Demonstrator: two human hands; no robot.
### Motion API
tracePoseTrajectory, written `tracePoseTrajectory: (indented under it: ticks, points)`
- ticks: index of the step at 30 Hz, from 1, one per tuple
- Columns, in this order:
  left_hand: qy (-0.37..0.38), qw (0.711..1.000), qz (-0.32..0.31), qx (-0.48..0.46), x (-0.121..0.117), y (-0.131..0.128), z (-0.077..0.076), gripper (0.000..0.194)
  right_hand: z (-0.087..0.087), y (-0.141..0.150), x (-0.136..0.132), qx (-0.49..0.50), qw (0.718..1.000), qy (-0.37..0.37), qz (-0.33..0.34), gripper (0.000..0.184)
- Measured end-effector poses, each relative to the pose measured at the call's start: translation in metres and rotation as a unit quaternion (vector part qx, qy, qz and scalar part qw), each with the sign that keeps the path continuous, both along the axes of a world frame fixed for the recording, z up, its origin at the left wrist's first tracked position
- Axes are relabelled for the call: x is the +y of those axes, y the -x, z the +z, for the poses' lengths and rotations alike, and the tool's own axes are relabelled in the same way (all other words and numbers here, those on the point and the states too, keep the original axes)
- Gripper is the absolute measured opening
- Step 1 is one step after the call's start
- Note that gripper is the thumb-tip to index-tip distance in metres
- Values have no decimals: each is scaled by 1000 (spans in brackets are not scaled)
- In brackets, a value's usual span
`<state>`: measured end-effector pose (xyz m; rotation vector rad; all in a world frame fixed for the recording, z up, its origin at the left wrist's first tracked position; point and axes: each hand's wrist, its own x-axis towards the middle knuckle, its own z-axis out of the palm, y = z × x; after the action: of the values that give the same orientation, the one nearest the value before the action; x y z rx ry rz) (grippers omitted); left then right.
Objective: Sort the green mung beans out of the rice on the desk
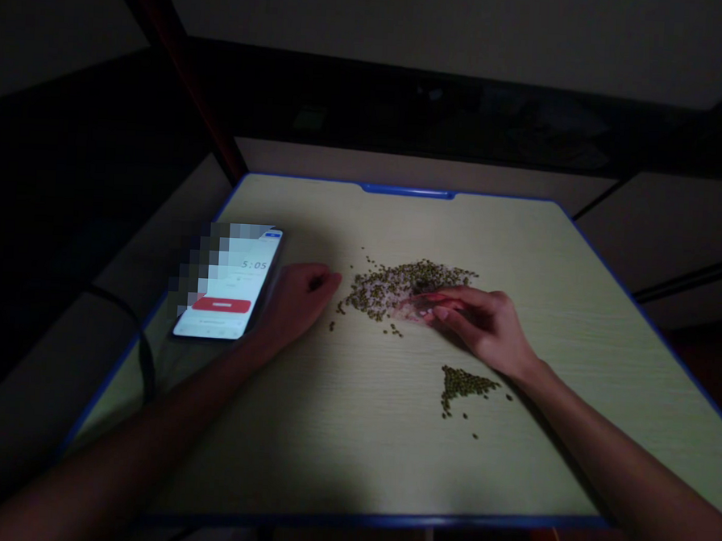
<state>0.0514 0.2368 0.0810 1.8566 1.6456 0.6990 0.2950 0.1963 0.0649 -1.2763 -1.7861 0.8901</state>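
Note:
A spread heap of small green beans, which look like mung beans [412,275], lies mid-table, mixed with pale, whitish grains. My right hand [494,330] is at the heap's near right edge, thumb and fingers drawn together in a pinch; whatever is between the fingertips is blurred. Nearer to me, below that hand, sits a smaller pile of green beans [465,382] with a few stray ones around it. My left hand [299,299] rests on the table left of the heap, curled into a loose fist, apart from the beans. No object shows in it.
A lit phone [230,284] lies by my left hand, showing 5:05 and a red button. The pale wooden tabletop [328,430] has a blue rim and a blue ledge [407,191] at its far edge. A dark cable [145,364] crosses the left edge. The surroundings are dim.

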Motion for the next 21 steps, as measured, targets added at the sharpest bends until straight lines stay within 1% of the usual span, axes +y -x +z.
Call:
tracePoseTrajectory:
  ticks: [5, 12, 21]
  points:
    - [-4, 1000, 6, 4, 2, 0, -2, 34, -3, 3, 2, 7, 1000, -11, -10, 24]
    - [-4, 1000, 7, -1, 2, 0, -2, 33, -1, 3, 3, -5, 1000, -27, 16, 24]
    - [0, 1000, 6, -4, 1, 0, 0, 33, -2, -2, 2, -3, 999, -37, 38, 20]
